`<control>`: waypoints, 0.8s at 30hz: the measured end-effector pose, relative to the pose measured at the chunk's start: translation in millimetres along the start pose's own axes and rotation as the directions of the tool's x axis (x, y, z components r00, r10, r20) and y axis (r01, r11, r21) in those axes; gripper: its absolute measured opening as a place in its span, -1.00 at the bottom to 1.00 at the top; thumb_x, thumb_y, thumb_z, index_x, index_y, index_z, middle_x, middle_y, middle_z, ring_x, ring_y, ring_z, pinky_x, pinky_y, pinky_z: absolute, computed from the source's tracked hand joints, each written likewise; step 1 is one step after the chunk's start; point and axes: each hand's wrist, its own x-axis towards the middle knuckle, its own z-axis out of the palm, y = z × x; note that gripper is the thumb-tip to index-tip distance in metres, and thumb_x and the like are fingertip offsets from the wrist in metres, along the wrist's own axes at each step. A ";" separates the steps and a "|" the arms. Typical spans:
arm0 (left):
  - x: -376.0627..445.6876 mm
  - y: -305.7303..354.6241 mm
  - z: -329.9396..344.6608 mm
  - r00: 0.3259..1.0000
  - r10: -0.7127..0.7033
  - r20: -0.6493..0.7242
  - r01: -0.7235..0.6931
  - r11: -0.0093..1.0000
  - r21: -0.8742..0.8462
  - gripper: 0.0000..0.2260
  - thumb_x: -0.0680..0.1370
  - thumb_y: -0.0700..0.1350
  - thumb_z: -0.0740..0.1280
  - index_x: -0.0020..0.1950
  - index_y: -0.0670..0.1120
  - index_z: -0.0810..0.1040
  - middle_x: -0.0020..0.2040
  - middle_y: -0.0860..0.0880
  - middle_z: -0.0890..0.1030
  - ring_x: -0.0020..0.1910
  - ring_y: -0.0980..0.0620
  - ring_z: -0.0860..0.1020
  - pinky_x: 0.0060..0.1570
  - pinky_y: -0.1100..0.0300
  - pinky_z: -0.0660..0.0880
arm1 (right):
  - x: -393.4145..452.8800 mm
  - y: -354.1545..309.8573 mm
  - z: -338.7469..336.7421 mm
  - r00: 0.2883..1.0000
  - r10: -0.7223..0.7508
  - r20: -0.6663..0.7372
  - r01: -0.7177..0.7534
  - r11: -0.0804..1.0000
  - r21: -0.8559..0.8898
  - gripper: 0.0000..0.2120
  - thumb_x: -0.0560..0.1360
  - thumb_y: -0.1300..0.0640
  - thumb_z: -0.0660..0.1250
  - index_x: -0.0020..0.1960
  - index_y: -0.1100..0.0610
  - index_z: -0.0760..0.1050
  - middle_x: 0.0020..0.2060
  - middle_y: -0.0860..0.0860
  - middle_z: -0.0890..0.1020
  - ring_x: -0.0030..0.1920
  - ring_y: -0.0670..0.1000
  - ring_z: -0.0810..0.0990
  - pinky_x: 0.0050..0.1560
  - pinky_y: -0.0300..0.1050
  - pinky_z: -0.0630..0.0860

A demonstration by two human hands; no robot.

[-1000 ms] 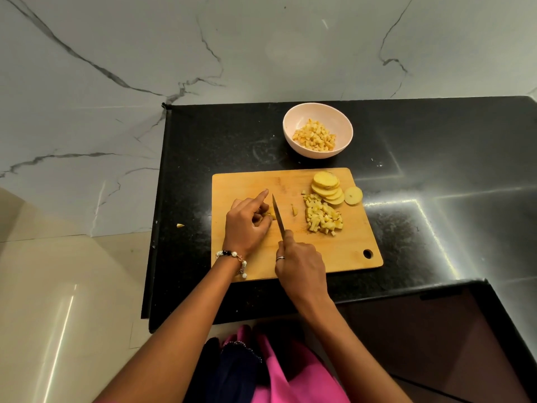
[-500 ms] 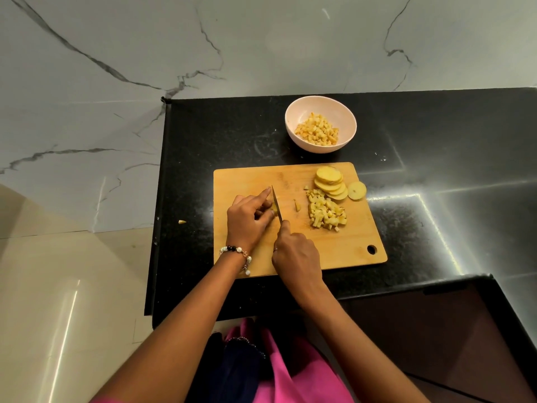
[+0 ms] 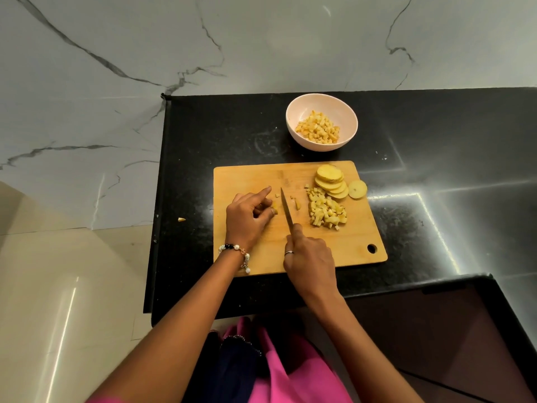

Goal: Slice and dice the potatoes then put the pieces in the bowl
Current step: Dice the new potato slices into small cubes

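Observation:
A wooden cutting board [image 3: 343,248] lies on the black counter. My left hand [image 3: 248,218] pinches a small potato piece [image 3: 274,207] on the board, index finger stretched out. My right hand [image 3: 309,257] grips a knife [image 3: 287,209], its blade just right of that piece. A pile of diced potato [image 3: 327,212] sits to the right, with a fanned stack of potato slices [image 3: 331,181] behind it and one end slice [image 3: 357,189] at the board's edge. A pale bowl [image 3: 343,112] behind the board holds diced potato [image 3: 317,130].
The black counter [image 3: 436,170] extends to the right and ends at an edge near my body. A stray potato bit [image 3: 181,219] lies on the floor left of the counter. Marble wall rises behind.
The knife blade has shifted a little to the right of the held piece, and small cut bits now lie beside it. The camera view has also shifted slightly.

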 end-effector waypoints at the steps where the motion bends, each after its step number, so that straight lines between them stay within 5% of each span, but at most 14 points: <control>1: 0.1 0.0 -0.4 1.000 -0.008 0.005 0.008 1.000 -0.007 -0.59 0.35 -0.22 0.51 0.19 -0.10 0.60 -0.13 0.01 0.68 -0.12 0.01 0.54 -0.08 0.19 0.48 | -1.5 -3.7 0.3 1.000 -0.017 0.009 0.017 1.000 0.018 -0.61 0.63 0.09 0.02 0.42 0.18 0.28 -0.14 0.17 0.63 -0.14 0.23 0.57 -0.28 -0.04 0.28; 7: 0.1 0.5 -1.9 0.998 -0.055 0.027 0.056 0.997 -0.048 -0.63 0.36 -0.24 0.51 0.15 -0.12 0.62 -0.14 -0.01 0.68 -0.11 0.05 0.55 -0.09 0.33 0.44 | -0.7 -13.5 1.6 0.997 -0.002 0.075 0.004 1.000 -0.031 -0.61 0.62 0.14 0.04 0.43 0.18 0.21 -0.08 0.17 0.60 -0.10 0.23 0.57 -0.28 -0.06 0.29; 24: -0.7 3.3 0.8 0.998 -0.062 0.001 0.062 0.997 -0.038 -0.73 0.37 -0.23 0.50 0.06 -0.15 0.66 -0.16 -0.05 0.69 -0.11 -0.01 0.57 -0.08 0.19 0.48 | -15.3 -23.8 4.4 0.983 -0.017 0.184 0.054 0.979 -0.197 -0.50 0.60 0.27 -0.02 0.51 0.28 -0.04 0.09 0.20 0.53 0.00 0.22 0.57 -0.17 -0.03 0.39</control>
